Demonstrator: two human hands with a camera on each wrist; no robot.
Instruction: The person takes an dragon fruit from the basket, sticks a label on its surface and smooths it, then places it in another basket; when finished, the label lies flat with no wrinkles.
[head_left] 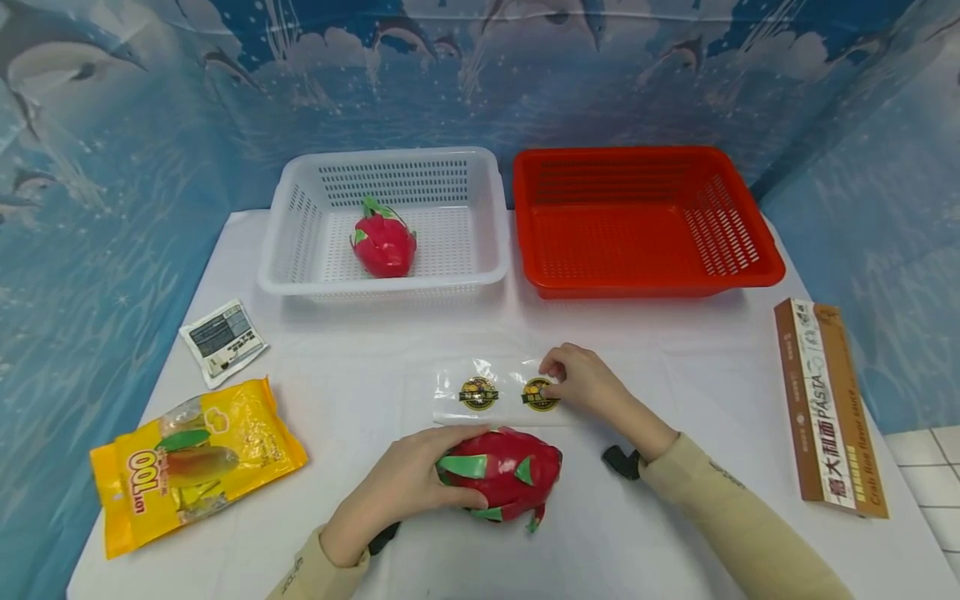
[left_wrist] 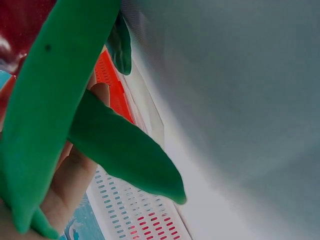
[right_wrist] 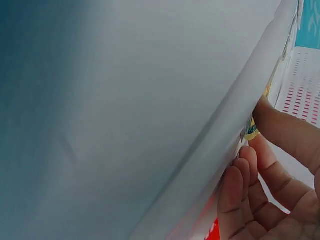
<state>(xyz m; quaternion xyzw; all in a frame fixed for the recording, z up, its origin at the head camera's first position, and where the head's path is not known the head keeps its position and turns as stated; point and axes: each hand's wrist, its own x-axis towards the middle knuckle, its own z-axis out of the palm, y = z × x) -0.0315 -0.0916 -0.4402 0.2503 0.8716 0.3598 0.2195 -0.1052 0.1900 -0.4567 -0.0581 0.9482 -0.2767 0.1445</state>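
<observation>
Dragon fruit is gripped at its left end by the left hand, with thumb and fingers curled round it, on the near part of the counter. A clear bag is touched at its right end by the bent, narrowly spaced fingertips of the right hand; whether it is pinched cannot be told.

The back and sides are enclosed by a blue backdrop printed with dolphins. A white tiled floor is glimpsed at the right edge. The counter is white and faintly creased. Along its far side are set a red basket and, just left of it, a white basket, both slotted. A yellow pack is laid aslant at the left, a long brown box marked "PASTA" at the right. A second fruit is contained in the white basket. The way from the first fruit to the baskets is crossed by the flat bag, printed with two round logos. Near the yellow pack, a small sachet is placed.
</observation>
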